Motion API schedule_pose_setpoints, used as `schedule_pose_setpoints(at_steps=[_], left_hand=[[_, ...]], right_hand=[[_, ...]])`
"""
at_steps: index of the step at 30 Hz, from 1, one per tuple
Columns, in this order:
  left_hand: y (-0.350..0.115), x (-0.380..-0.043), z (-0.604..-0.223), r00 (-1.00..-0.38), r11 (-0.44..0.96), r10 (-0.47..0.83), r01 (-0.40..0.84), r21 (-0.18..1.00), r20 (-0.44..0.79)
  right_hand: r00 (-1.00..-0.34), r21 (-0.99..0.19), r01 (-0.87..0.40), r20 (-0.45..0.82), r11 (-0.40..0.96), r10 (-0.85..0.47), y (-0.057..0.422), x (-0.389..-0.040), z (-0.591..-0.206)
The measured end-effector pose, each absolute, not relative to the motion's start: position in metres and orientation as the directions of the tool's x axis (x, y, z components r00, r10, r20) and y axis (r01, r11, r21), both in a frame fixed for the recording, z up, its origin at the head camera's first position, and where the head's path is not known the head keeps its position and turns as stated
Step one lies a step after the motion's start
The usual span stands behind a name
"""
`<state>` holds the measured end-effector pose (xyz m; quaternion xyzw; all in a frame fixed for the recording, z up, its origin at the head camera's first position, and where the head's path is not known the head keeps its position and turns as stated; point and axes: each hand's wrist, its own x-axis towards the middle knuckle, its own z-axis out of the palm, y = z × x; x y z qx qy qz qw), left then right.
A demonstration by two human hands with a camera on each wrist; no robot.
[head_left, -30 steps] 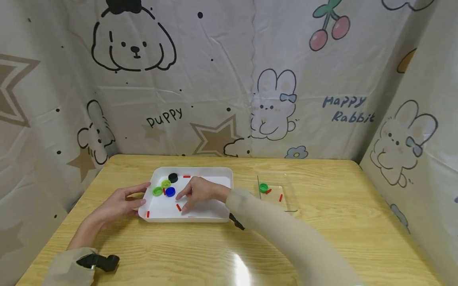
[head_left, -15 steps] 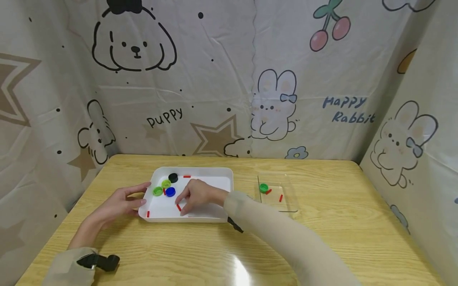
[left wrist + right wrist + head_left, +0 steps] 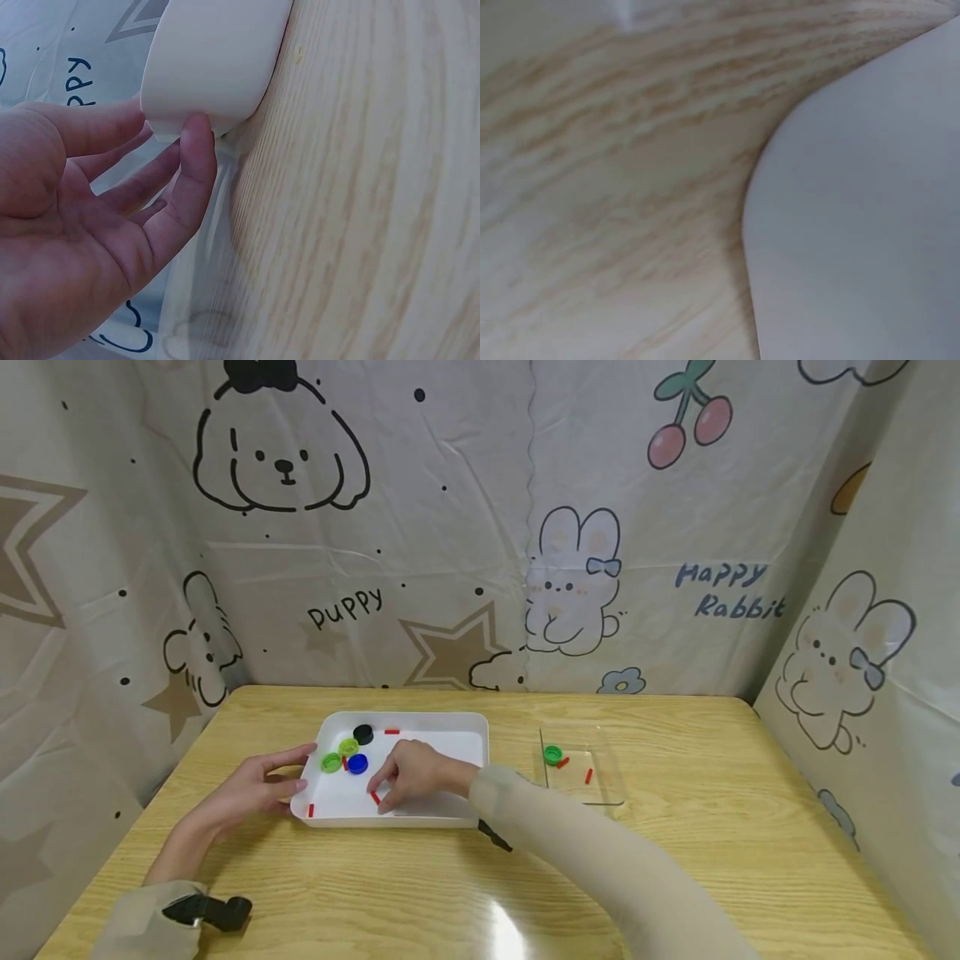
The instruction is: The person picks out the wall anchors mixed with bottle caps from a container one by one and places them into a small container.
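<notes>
In the head view, a white tray [image 3: 457, 818] lies on the wooden table. My left hand [image 3: 258, 785] holds its left end, fingers bent against the outer wall, as the left wrist view also shows. Over the tray, my right hand [image 3: 416, 770] pinches a small red stick [image 3: 376, 797] by its ends between thumb and index finger, close to the tray floor. A blue bottle cap [image 3: 357, 764], a lime cap [image 3: 348, 747], a green cap [image 3: 331, 763] and a black cap [image 3: 363, 734] sit at the tray's left side. The right wrist view shows only tray wall and table.
Other red sticks lie in the tray, one at its back [image 3: 392, 732] and one at its front left corner [image 3: 311, 811]. Right of the tray stands a clear box [image 3: 611, 785] with a dark green cap [image 3: 552, 755] and two red sticks. A printed curtain [image 3: 450, 543] surrounds the table.
My right thumb and index finger have come down and closed in on the red stick, which lay between them apart from the fingertips. The left hand has stayed at the tray.
</notes>
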<state>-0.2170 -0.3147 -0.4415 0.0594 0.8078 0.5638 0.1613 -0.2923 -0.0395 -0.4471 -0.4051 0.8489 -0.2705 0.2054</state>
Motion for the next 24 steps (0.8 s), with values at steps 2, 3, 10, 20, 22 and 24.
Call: schedule_pose_setpoints(at_steps=[2, 3, 10, 20, 22, 24], left_hand=[[-0.314, -0.217, -0.442, -0.941, 0.356, 0.28, -0.084, 0.931, -0.192], [-0.314, -0.217, -0.442, -0.941, 0.356, 0.281, -0.083, 0.931, -0.191], [-0.312, -0.218, -0.442, -0.941, 0.361, 0.286, -0.07, 0.93, -0.182], [-0.308, -0.217, -0.44, -0.944, 0.377, 0.275, -0.07, 0.924, -0.184], [-0.309, -0.217, -0.44, -0.945, 0.381, 0.271, -0.071, 0.922, -0.185], [-0.309, -0.216, -0.44, -0.946, 0.384, 0.268, -0.07, 0.921, -0.183]], right_hand=[[-0.586, -0.619, -0.586, -0.122, 0.523, -0.801, -0.038, -0.292, -0.448], [-0.585, -0.621, -0.587, -0.118, 0.519, -0.802, -0.038, -0.292, -0.448], [-0.564, -0.644, -0.6, -0.08, 0.475, -0.822, -0.033, -0.294, -0.447], [-0.576, -0.642, -0.612, -0.039, 0.462, -0.816, -0.01, -0.302, -0.417], [-0.567, -0.64, -0.618, -0.041, 0.457, -0.823, -0.001, -0.302, -0.409], [-0.561, -0.644, -0.618, -0.042, 0.452, -0.827, 0.009, -0.302, -0.401]])
